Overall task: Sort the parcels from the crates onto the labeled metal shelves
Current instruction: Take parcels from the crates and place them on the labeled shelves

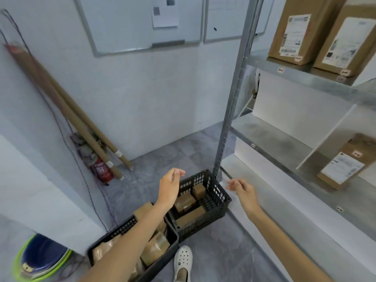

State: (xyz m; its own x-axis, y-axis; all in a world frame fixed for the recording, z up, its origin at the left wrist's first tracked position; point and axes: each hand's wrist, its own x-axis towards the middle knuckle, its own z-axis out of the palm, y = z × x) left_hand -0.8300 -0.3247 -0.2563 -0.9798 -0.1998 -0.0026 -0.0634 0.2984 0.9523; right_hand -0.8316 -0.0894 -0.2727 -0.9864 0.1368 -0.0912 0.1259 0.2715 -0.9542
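Two black plastic crates stand on the floor: the far crate (218,195) holds three brown parcels (184,202), the near crate (130,225) holds several more (155,248). My left hand (169,186) hovers above the far crate, fingers relaxed, holding nothing. To its right my right hand (243,190) is empty too, beside the crate and near the shelf post. The metal shelves (305,78) on the right carry two large parcels (293,31) on the upper level and one parcel (343,165) on the middle level. Small labels (281,70) are stuck on the shelf edges.
Cardboard tubes (67,110) and a red fire extinguisher (102,169) lean in the left corner, with cables along the wall. Stacked basins (40,257) sit at the lower left. Whiteboards (142,23) hang on the wall. My white shoe (183,261) is beside the near crate.
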